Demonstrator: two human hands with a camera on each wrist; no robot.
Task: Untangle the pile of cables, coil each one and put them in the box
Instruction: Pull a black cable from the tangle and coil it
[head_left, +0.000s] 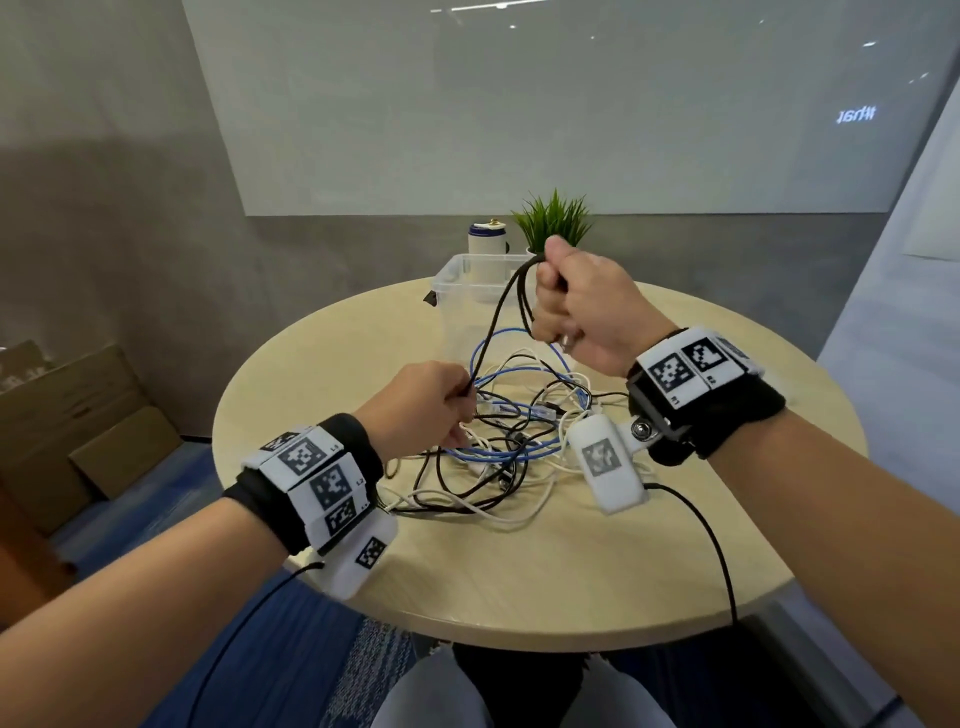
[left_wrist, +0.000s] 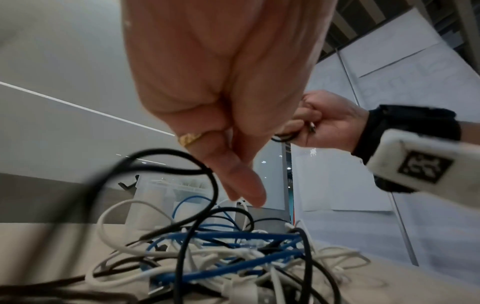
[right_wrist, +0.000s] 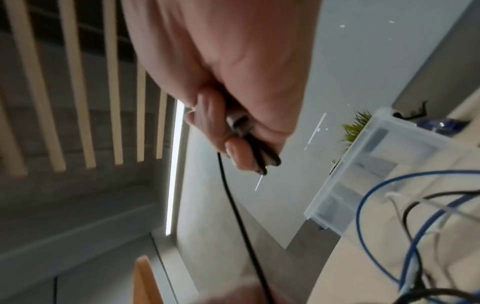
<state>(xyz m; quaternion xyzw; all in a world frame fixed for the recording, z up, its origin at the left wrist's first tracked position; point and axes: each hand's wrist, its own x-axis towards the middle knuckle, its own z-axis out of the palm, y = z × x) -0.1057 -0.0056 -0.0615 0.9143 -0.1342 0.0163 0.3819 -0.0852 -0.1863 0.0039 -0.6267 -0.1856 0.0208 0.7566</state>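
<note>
Tangled black, white, blue cables (head_left: 498, 441) on table — clear box (head_left: 457, 291) just behind, upright.

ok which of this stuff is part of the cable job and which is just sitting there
Job:
black cable, gripped by right hand and left hand
cable pile
clear box

Lying about:
potted plant
white bottle
cardboard boxes

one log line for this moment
step: coiling black cable | right hand: holds loops | left hand: pinches strand | pile: tangled | box: empty
</note>
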